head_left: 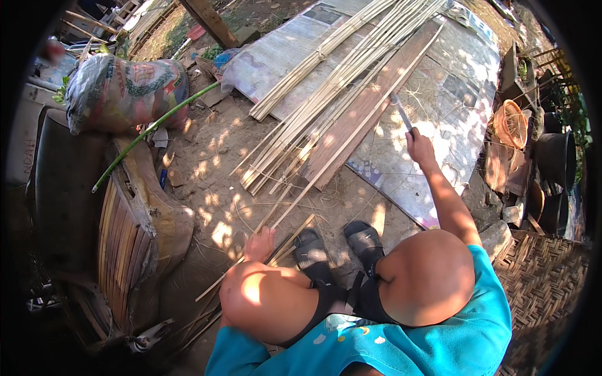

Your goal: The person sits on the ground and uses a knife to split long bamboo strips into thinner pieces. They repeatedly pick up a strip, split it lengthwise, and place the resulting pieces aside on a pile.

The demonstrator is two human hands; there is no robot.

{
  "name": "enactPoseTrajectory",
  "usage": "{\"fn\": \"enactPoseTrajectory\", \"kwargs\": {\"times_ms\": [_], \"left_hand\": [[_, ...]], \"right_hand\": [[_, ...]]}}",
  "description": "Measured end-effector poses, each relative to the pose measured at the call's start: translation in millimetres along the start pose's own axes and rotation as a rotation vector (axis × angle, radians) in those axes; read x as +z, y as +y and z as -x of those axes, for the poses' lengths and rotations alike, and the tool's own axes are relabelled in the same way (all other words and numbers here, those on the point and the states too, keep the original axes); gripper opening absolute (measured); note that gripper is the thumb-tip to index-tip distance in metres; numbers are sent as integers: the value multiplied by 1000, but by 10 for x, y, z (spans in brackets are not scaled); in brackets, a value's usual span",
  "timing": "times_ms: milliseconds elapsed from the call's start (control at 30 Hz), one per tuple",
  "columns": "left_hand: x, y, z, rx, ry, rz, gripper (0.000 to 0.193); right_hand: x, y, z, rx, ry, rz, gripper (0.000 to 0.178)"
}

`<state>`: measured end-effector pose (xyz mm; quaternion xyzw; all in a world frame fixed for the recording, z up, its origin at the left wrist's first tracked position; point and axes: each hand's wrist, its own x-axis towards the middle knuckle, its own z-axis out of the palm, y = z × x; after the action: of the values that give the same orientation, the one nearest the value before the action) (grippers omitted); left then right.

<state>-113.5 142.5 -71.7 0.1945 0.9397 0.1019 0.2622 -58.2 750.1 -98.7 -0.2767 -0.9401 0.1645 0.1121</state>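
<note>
Bamboo strip [326, 172] slants over sunlit dirt toward twelve o'clock; left hand [260, 243] grips its near end, right hand [419, 147] clenches a knife [402, 114]. Woven mat [539, 276] at four o'clock runs off frame.

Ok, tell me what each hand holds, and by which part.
Right hand grips a knife by its handle, blade raised. Left hand holds long bamboo strips near their lower end.
</note>
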Motion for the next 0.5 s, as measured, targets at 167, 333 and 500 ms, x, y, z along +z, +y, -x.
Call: {"fn": "enactPoseTrajectory", "kwargs": {"times_ms": [167, 333, 500], "left_hand": [[10, -305, -160, 38, -97, 416, 51], [35, -33, -33, -18, 51, 232, 53], [323, -844, 704, -63, -18, 156, 55]], "right_hand": [[29, -1125, 396, -85, -336, -158, 35], [197, -1958, 1491, -640, -580, -188, 39], [104, -766, 52, -137, -104, -43, 35]]}}
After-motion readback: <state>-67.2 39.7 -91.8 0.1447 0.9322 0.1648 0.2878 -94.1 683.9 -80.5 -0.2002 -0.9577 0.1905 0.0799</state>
